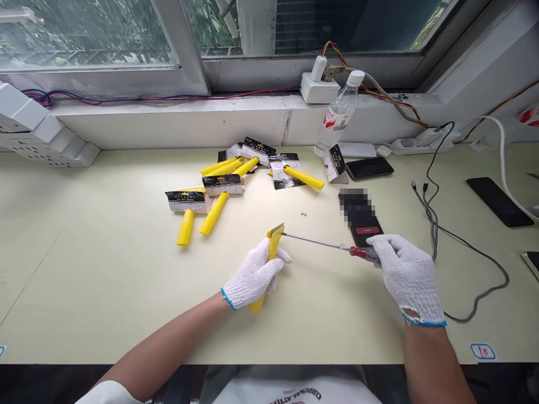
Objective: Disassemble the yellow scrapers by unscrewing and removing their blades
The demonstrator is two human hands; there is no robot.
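My left hand [256,272], in a white knit glove with a blue cuff, is closed round a yellow scraper [274,242], its metal blade end tilted up and away from me. In my gloved right hand [402,272] is a screwdriver [320,243] with a red and clear handle. The tip of its long shaft meets the scraper's head from the right, just below the blade. Two tiny screws [304,214] lie on the table beyond the scraper. Farther back are several more yellow scrapers [214,213] with black and white card sleeves over their heads.
A loose card sleeve [336,165] stands near a water bottle [334,120] at the back. A dark phone [362,221], partly pixelated, lies beyond my right hand. Grey cables [471,247] curl over the right side. White boxes [46,132] are stacked at the back left.
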